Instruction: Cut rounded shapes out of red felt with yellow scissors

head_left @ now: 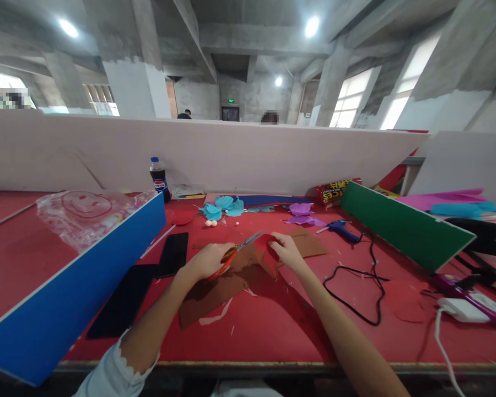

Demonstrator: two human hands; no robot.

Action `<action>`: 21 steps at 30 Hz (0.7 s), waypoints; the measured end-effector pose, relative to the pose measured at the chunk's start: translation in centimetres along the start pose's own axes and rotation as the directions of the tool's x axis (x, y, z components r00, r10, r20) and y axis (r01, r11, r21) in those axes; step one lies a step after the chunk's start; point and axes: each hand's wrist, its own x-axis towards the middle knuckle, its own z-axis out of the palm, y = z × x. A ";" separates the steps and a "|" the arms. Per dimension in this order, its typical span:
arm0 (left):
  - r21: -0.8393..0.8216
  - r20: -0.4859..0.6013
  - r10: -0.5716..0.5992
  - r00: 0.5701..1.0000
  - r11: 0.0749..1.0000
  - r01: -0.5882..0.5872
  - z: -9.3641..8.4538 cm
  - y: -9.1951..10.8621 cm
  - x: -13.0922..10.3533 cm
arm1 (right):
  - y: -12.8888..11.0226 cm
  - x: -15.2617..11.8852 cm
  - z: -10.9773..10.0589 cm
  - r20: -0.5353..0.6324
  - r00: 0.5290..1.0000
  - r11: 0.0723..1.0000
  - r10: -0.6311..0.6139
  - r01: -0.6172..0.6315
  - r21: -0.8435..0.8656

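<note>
My left hand is closed on the orange handles of a pair of scissors, whose blades point up and to the right. A piece of red paper is pinched in my right hand, close beside the blade tips. Beneath both hands lie brown sheets on the red table. A thin pale scrap rests at the lower edge of the brown sheet.
Blue and green boards stand at the sides. Dark phone and tablet lie left. Behind are a cola bottle, blue and purple paper flowers. A glue gun and black cable lie right.
</note>
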 end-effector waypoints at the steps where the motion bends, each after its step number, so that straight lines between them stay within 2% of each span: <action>1: 0.002 0.004 0.005 1.000 1.000 -0.005 0.0 0.0 0.0 | 0.0 0.0 0.0 0.000 1.000 1.000 0.004 -0.004 0.017; 7: -0.006 0.012 0.017 1.000 1.000 -0.017 -0.1 0.2 0.0 | -0.1 0.0 0.3 0.014 1.000 0.993 0.027 -0.028 0.114; 17: 0.037 0.005 0.028 1.000 0.999 -0.029 0.0 0.0 -0.1 | -0.3 -0.1 0.3 -0.023 0.999 0.997 0.023 -0.022 0.071; 21: 0.088 -0.057 -0.030 0.998 0.996 0.035 0.5 -0.2 0.1 | 0.2 0.3 0.3 -0.073 0.997 0.996 0.010 -0.003 0.095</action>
